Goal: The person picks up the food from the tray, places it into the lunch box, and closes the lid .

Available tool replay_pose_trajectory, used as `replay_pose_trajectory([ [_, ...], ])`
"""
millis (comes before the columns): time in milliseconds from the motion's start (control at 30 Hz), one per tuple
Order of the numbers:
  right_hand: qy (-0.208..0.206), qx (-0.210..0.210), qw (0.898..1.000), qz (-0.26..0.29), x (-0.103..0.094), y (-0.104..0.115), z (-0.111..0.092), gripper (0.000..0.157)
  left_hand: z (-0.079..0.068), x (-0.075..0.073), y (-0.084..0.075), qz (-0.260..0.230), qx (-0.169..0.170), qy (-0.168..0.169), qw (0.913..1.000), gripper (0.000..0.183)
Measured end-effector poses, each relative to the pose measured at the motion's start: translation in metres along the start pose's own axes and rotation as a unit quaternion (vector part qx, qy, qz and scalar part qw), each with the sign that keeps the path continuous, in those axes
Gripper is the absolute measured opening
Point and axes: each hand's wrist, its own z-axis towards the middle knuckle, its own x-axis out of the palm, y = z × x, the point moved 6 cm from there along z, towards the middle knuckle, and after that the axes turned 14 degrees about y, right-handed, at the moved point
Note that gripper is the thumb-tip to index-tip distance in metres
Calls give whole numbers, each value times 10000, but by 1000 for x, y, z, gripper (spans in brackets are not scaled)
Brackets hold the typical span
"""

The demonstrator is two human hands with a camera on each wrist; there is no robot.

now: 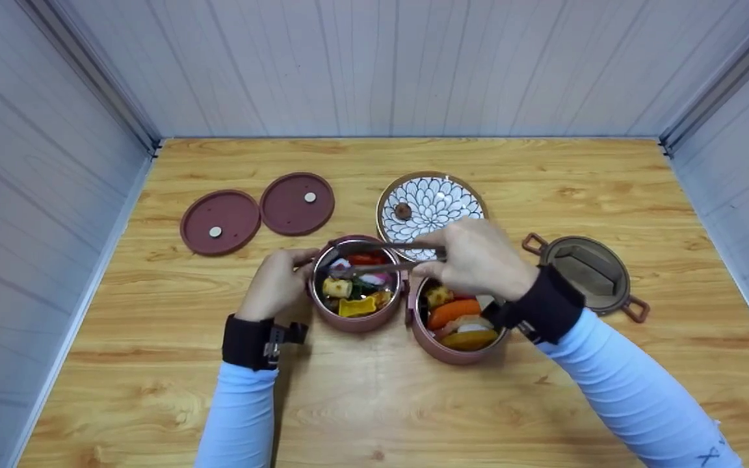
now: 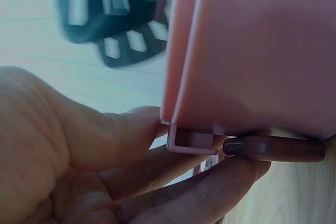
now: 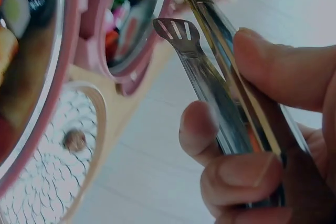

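The head view is bright — left wrist view blurs tongs.

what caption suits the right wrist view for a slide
Right hand grips slotted metal tongs near two pink pots and a patterned plate bearing one brown piece.

High, downward head view — close wrist views — left pot common to all.

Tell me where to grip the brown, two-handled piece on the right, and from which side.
I'd grip the brown piece by its near-right loop handle, coming from the right: that loop juts outward, on the side away from the right hand.
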Motion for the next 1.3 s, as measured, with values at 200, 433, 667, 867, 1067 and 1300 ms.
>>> replay_pose_trajectory([
  [200, -449, 631, 9969, 156, -26, -34, -3, 52, 0, -1, 0, -7, 9, -23, 10000, 31],
  [433, -639, 1341, 9889, 95, -25, -76, 10, 53, -1, 0, 3, 34, -15, 10, 10000, 32],
  [667, -476, 1593, 9861, 15, -11, -101, 19, 54, 0, 0, 2, 47, -13, 40, 10000, 32],
  [867, -459, 1643, 9853, 27, -6, -109, 21, 52, 1, -1, 2, 76, 7, -17, 10000, 32],
  [1067, -473, 1667, 9849, 34, -5, -111, 22, 52, 1, -1, 3, 24, 34, 6, 10000, 32],
  [1300, -521, 1654, 9848, 32, -8, -112, 20, 49, 0, -1, 3, 57, 45, -22, 10000, 32],
])
